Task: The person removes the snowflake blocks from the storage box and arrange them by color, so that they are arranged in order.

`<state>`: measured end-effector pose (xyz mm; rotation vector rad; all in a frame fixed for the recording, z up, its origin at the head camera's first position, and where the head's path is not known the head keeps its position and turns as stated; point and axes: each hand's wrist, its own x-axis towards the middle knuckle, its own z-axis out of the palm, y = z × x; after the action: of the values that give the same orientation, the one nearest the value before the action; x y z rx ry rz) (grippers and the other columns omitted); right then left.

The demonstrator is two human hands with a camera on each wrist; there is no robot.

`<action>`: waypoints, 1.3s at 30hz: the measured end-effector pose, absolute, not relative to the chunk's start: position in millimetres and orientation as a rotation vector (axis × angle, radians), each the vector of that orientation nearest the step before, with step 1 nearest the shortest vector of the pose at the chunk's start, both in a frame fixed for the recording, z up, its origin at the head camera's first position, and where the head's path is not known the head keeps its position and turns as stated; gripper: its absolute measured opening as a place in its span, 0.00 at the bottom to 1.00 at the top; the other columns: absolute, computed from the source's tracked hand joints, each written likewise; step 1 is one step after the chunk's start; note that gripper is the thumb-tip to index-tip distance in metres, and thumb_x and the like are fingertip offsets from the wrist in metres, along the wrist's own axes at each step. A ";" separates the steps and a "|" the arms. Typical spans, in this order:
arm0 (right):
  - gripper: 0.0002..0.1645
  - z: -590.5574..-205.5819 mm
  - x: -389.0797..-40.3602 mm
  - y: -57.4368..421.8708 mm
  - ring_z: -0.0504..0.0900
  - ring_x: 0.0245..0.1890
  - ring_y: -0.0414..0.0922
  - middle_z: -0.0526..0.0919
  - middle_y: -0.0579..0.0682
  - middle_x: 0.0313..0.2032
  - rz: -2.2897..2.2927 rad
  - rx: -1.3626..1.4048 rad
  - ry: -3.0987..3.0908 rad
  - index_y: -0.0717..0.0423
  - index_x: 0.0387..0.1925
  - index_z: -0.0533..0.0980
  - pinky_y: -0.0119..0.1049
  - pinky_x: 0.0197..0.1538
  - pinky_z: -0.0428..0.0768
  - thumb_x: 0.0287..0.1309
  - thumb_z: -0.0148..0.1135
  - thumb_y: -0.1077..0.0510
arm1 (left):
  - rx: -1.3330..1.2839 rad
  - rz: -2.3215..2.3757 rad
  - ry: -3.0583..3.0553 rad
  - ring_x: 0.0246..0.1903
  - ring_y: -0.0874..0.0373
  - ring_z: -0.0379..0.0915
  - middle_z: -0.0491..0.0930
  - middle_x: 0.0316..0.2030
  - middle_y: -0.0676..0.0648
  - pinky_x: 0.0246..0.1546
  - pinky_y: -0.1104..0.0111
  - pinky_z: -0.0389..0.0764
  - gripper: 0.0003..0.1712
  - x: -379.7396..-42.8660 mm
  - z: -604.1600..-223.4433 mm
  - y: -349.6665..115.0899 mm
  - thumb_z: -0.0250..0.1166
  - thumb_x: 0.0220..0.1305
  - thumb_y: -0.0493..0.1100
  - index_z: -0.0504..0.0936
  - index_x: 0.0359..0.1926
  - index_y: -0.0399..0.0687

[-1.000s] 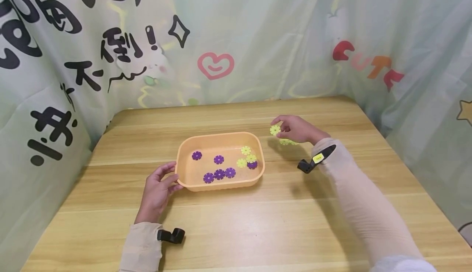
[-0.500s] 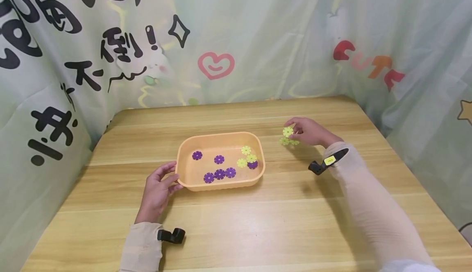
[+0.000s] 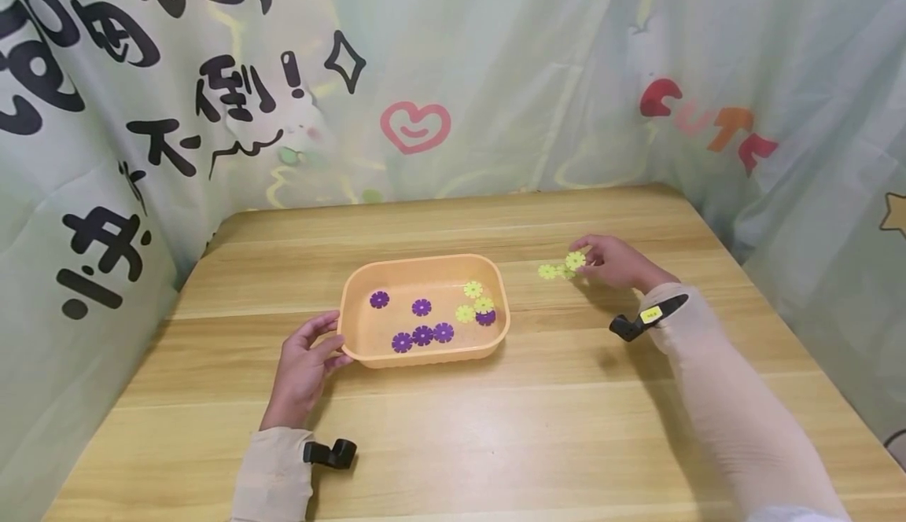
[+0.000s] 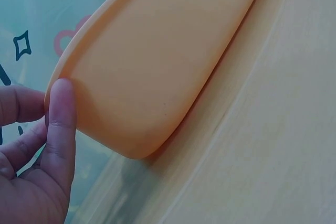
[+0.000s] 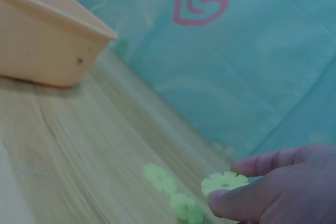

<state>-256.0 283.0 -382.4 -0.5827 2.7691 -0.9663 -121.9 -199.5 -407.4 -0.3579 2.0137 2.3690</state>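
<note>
In the head view an orange plastic tray (image 3: 425, 358) stands on the wooden table. My left hand (image 3: 300, 373) pinches its left end; in the left wrist view the thumb (image 4: 62, 114) lies on the wall and fingers sit behind the rim. My right hand (image 3: 614, 262), to the tray's right, pinches a yellow flower-shaped disc (image 3: 576, 260) between thumb and fingers. Beside this hand, more yellow discs (image 3: 547, 271) lie on the table, two of them visible in the right wrist view. Inside the tray are several purple discs (image 3: 422, 336) and three yellow discs (image 3: 473, 290).
The wooden table (image 3: 453, 443) extends around the tray. A pale printed curtain (image 3: 510, 97) hangs behind it and along both sides. Each wrist carries a black camera mount, the right one (image 3: 626, 327) close above the table.
My right hand has moved to the right, away from the tray, with the yellow disc, past the discs on the table. My left hand and the tray have stayed put.
</note>
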 end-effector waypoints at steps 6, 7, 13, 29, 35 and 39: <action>0.23 -390.0 -255.9 291.8 0.79 0.39 0.55 0.80 0.58 0.34 -0.939 -0.564 2.799 0.68 0.54 0.72 0.50 0.45 0.80 0.58 0.65 0.66 | -0.353 2.369 2.016 0.32 0.59 0.74 0.66 0.50 0.43 0.29 0.73 0.85 0.24 -121.9 -408.4 -199.7 0.54 0.66 0.24 0.67 0.63 0.31; 0.23 -391.3 -256.2 293.0 0.78 0.39 0.55 0.80 0.57 0.34 -0.937 -0.561 2.801 0.68 0.54 0.72 0.51 0.45 0.80 0.58 0.65 0.66 | -0.353 2.371 2.017 0.32 0.59 0.74 0.66 0.49 0.43 0.29 0.73 0.85 0.24 -122.0 -408.4 -199.7 0.54 0.66 0.24 0.67 0.63 0.31; 0.21 -398.7 -258.6 299.2 0.78 0.38 0.54 0.80 0.56 0.34 -0.883 -0.546 2.832 0.66 0.52 0.74 0.50 0.44 0.80 0.57 0.66 0.66 | -0.362 2.376 2.016 0.31 0.59 0.74 0.67 0.49 0.43 0.29 0.73 0.85 0.24 -122.2 -407.7 -198.9 0.54 0.65 0.24 0.67 0.63 0.31; 0.22 -400.4 -260.5 301.6 0.78 0.34 0.51 0.80 0.55 0.32 -0.749 -0.547 2.841 0.66 0.52 0.74 0.49 0.40 0.79 0.58 0.66 0.62 | -0.361 2.378 2.017 0.31 0.59 0.74 0.67 0.49 0.43 0.29 0.72 0.86 0.24 -121.9 -407.9 -199.1 0.54 0.65 0.24 0.67 0.63 0.31; 0.21 -402.5 -262.7 302.2 0.79 0.34 0.48 0.81 0.53 0.32 -0.730 -0.519 2.820 0.65 0.52 0.74 0.48 0.41 0.79 0.59 0.67 0.61 | -0.351 2.374 2.015 0.32 0.59 0.74 0.67 0.49 0.43 0.29 0.73 0.86 0.24 -121.9 -407.7 -199.5 0.54 0.65 0.24 0.67 0.63 0.31; 0.20 -401.3 -261.4 301.3 0.78 0.33 0.48 0.81 0.53 0.32 -0.721 -0.526 2.819 0.64 0.51 0.75 0.48 0.41 0.79 0.58 0.66 0.62 | -0.345 2.371 2.018 0.32 0.59 0.74 0.66 0.49 0.42 0.29 0.73 0.85 0.24 -121.3 -407.3 -199.5 0.54 0.66 0.24 0.66 0.63 0.30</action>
<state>-261.4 301.3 -401.3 -0.5257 2.8193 -0.7212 -121.3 -199.5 -407.3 -0.3451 2.0184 2.3705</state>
